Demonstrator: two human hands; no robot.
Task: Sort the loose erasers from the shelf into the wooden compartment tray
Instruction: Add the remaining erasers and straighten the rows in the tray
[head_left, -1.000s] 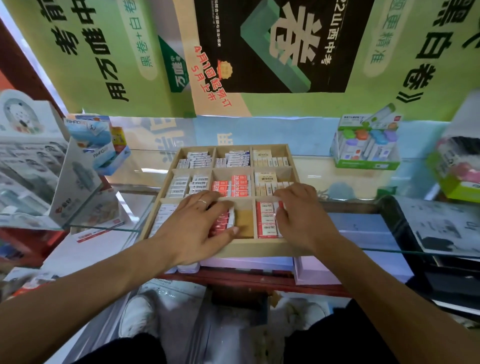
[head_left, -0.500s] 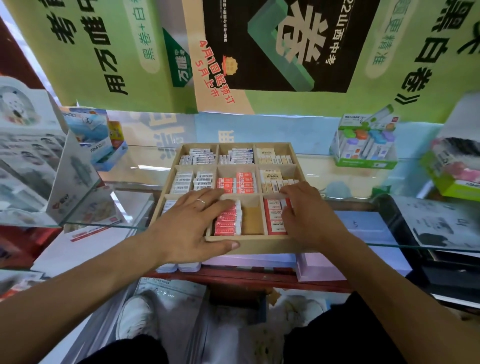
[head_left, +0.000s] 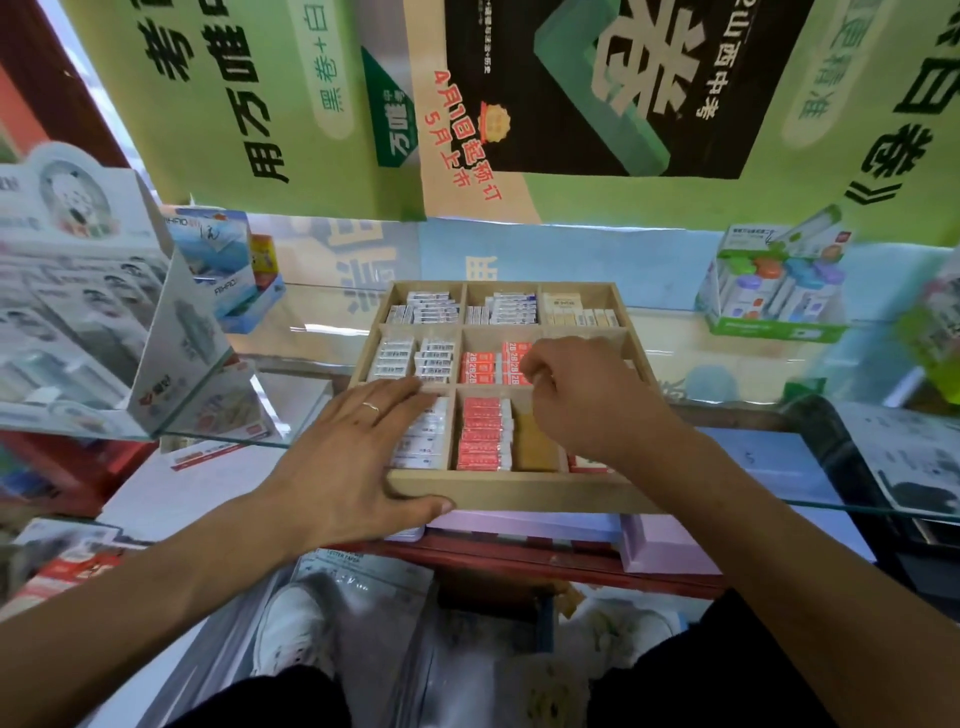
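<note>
Your right hand (head_left: 587, 400) has lifted off the near-right compartment since 0.5 s ago and moved up over the middle row; left hand (head_left: 353, 457) has barely shifted on the near-left corner

Wooden compartment tray (head_left: 519, 491) sits on the glass shelf (head_left: 322, 343), 3 by 3 cells, near edge overhanging toward you. Red erasers (head_left: 483, 434) in the near-centre cell lie stacked flat, long axis left-right, labels up, with a bare strip of tray floor beside them. Red 2B erasers (head_left: 485, 364) in the centre cell stand on edge, some turned the other way

Right hand: fingers curled, tips pinched together above the 2B row; can't tell if they're clamped on an eraser, the knuckles hide it. Left hand: fingers straight, flat across the white erasers (head_left: 426, 441), thumb on the front wall, bracing the tray

Step in hand looks like seating or straightening a piece in the centre cell. Keep the left hand bracing, match the neighbours' orientation, press it flush so the row stays tight

Green display box (head_left: 774, 291) stands well apart at right
</note>
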